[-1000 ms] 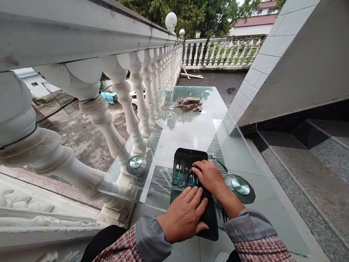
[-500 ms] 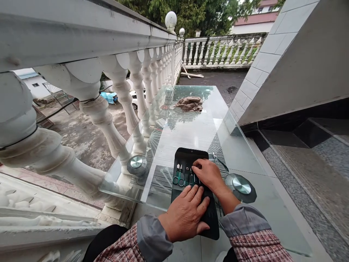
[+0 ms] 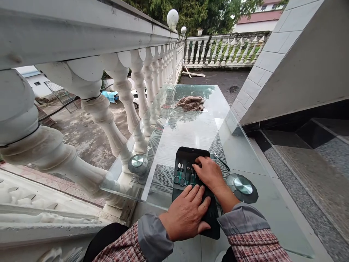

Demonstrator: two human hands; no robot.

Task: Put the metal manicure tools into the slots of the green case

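Your right hand point(image 3: 211, 176) has curled in at the fingertips and its wrist has drawn a little toward you since the earlier frame, while your left hand point(image 3: 188, 214) stays put. Take the dark case as the centre of the dial, with twelve o'clock straight ahead. Largest first: the white balustrade point(image 3: 120, 87) runs from nine toward eleven, and the glass table point(image 3: 191, 134) stretches away toward twelve. On it a crumpled brown cloth point(image 3: 191, 103) lies far off at twelve; one metal disc point(image 3: 137, 160) shows at ten and another point(image 3: 243, 183) at three. The case point(image 3: 185, 153) lies open at the table's near edge. Your left fingers are slightly spread and flat across its nearer half, thumb apart; keep that palm firm, as leather-like material would probably slide on glass. Your right thumb and fingertips are bent close together over the tool row; I cannot tell whether they pinch anything. Work there gently, lining each tool up with its slot rather than forcing it. A loose tool with a green handle point(image 3: 223, 162) rests on the glass at one to two. Smallest, the green scissors point(image 3: 179, 178) sit in the case at ten, clear of your fingers.
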